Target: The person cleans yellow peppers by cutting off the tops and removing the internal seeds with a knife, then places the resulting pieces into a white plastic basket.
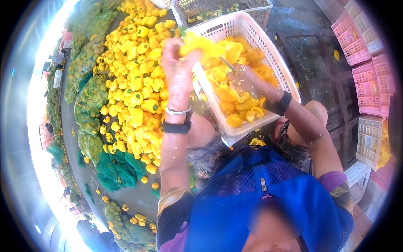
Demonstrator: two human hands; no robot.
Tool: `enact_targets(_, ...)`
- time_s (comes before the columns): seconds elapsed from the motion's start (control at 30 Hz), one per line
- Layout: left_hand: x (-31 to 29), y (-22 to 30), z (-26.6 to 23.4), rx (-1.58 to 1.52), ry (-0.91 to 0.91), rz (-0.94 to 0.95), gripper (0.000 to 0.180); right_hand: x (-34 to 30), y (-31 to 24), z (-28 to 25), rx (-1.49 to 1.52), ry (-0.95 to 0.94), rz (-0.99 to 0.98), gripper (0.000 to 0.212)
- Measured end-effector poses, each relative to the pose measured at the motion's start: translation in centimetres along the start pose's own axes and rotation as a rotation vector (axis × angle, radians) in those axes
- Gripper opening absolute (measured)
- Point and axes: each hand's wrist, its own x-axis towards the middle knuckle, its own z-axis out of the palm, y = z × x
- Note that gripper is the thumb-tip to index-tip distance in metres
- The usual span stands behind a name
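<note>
A yellow bell pepper (pixel 200 45), partly smeared by motion, is gripped in my left hand (pixel 178 61) above the rim of a white plastic crate (pixel 282 67). My right hand (pixel 243 80) is closed round a knife (pixel 227 63), whose blade points up and left toward that pepper. How far the blade meets the pepper I cannot tell. Below both hands, the crate holds many cut yellow pepper pieces (pixel 226 93). Pale seeds cling to my right hand. The crate stands between my knees.
A large heap of whole yellow peppers (pixel 136 86) covers the floor to my left, with full green net sacks (pixel 90 107) beyond it. An empty-looking green net (pixel 117 170) lies nearer. Another crate (pixel 178 14) stands behind mine; stacked pink crates (pixel 365 86) line the right.
</note>
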Motion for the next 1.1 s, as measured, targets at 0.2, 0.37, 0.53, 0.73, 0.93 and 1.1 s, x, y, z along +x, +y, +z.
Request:
enact_targets(0.2, 0.1, 0.3, -0.7, -0.362, -0.097, -0.394, 0.034, -2.4, -4.6, -7.0, 0.474, 0.058, 0.078, 0.043)
enact_targets(0.37, -1.9, -1.5, 0.5, -0.29, -0.163, -0.634, 0.051, -2.3, -5.9, -6.7, 0.165, 0.222, -0.364, 0.054)
enact_targets(0.53, -2.4, -3.5, 2.4, -0.347, -0.163, -0.7, 0.049, -2.1, -4.5, -6.0, 0.015, 0.23, -0.378, 0.065)
enact_targets(0.73, -2.5, -4.0, 1.7, -0.059, -0.3, -0.57, 0.057, -1.5, -4.6, -5.3, -0.058, 0.264, -0.361, 0.045)
enact_targets(0.93, -2.0, -4.6, 1.2, -0.207, -0.238, -0.559, 0.048, -0.7, -4.2, -4.5, 0.246, 0.221, -0.329, 0.035)
enact_targets(1.1, -2.0, -6.1, 1.1, -0.007, -0.095, -0.357, 0.043, -0.5, -5.5, -3.7, 0.359, 0.211, -0.2, 0.031)
